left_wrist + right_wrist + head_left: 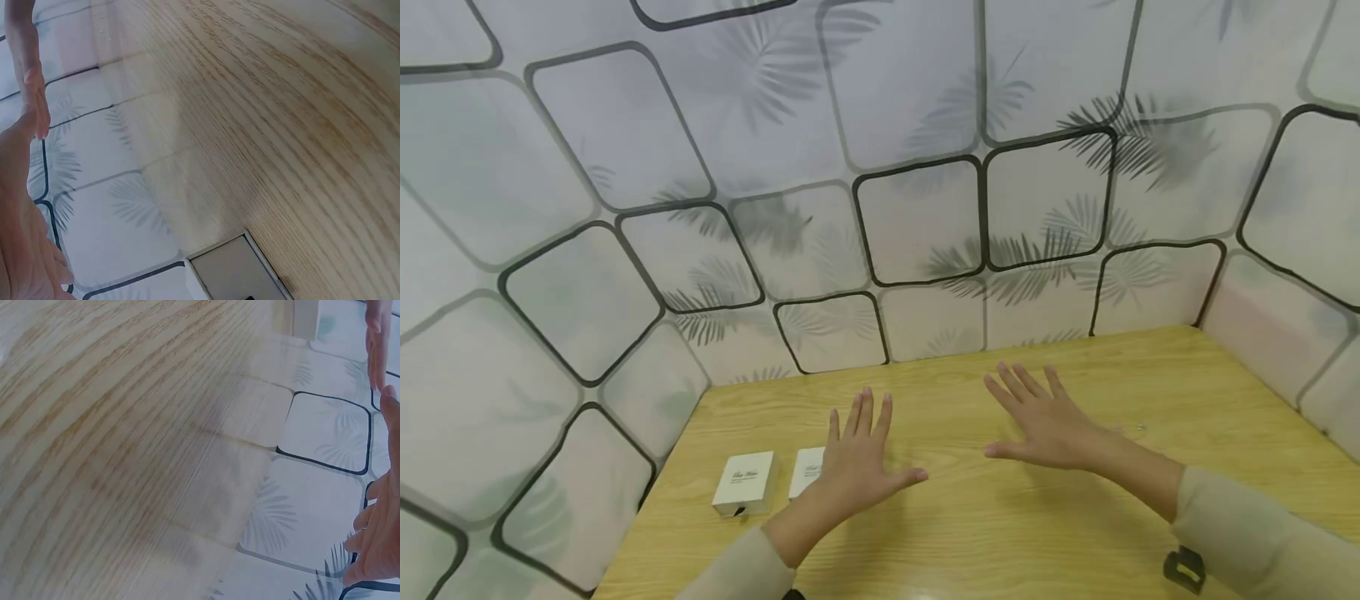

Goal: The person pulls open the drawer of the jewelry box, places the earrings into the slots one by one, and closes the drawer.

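Observation:
Both hands hover over a wooden table (955,533) with fingers spread and nothing held. The left hand (859,467) is nearest to two small white boxes. One white box (745,482) with dark lettering and a small black tab sits at the left; the other white box (805,470) is partly hidden behind the left hand. My right hand (1051,429) is spread over the right half of the table, its thumb pointing left. Near its wrist lie tiny shiny bits (1141,427), too small to make out. In the left wrist view a box (234,272) shows at the bottom edge.
Walls covered with a leaf-and-grid pattern (921,221) rise behind the table and at both sides. A small dark object (1184,570) shows beside the right sleeve (1247,533).

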{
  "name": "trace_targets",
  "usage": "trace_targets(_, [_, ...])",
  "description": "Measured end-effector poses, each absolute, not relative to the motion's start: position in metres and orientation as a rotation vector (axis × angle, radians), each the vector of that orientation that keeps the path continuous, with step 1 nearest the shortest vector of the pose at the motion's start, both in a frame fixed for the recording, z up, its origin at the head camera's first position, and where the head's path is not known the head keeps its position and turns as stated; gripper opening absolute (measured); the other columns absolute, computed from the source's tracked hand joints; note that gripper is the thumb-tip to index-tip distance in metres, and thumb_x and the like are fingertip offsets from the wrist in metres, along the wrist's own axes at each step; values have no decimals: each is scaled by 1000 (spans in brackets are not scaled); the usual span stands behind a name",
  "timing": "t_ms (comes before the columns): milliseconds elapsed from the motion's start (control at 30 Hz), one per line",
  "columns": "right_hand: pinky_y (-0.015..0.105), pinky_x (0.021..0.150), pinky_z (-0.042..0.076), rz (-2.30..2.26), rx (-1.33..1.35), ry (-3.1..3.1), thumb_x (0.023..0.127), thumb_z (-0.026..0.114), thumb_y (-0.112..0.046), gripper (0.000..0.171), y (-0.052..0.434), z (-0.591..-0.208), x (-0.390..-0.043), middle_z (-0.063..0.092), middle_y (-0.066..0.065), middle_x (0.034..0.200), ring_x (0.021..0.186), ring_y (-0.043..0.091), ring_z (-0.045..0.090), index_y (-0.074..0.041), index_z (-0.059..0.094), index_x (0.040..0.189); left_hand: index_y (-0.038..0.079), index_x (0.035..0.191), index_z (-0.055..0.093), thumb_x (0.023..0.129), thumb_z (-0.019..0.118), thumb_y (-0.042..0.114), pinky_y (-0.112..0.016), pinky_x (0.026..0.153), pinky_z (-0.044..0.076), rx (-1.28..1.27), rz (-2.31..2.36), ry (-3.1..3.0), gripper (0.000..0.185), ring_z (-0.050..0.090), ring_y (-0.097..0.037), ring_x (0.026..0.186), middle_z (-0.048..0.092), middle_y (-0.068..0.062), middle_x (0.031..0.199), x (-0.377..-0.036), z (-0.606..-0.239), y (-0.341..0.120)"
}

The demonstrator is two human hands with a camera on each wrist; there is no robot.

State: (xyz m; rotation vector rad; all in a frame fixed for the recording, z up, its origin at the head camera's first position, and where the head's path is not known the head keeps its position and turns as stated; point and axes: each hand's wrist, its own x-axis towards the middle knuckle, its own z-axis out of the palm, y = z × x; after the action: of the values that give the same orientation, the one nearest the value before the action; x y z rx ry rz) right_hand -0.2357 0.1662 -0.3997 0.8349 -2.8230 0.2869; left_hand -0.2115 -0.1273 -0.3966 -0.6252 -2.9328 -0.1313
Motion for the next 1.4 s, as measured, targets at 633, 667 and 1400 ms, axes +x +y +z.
trace_targets(633, [68, 110, 10, 311, 883, -2817, 84, 45, -71, 94, 142, -405, -240, 17, 20, 154, 142, 40, 14, -8, 23, 150, 7, 152, 12, 77, 43, 80, -64, 113, 8, -487, -277, -2932, 109, 8, -37, 143, 6, -24, 155, -214, -400, -149])
trace_targets(667, [68, 110, 10, 310, 884, -2816, 84, 45, -71, 94, 141, -405, -240, 17, 19, 154, 142, 39, 14, -9, 22, 150, 7, 152, 12, 78, 43, 80, -64, 113, 8, -486, -285, -2929, 109, 8, -37, 143, 6, -24, 155, -214, -401, -150])
trace_targets(1400, [58, 115, 16, 475, 958, -2834, 86, 48, -67, 93, 112, -407, -247, 12, 19, 156, 142, 36, 15, -8, 17, 151, 9, 152, 13, 81, 57, 66, -63, 112, 17, -427, -495, -2848, 101, 14, -42, 141, 11, -25, 155, -210, -403, -179])
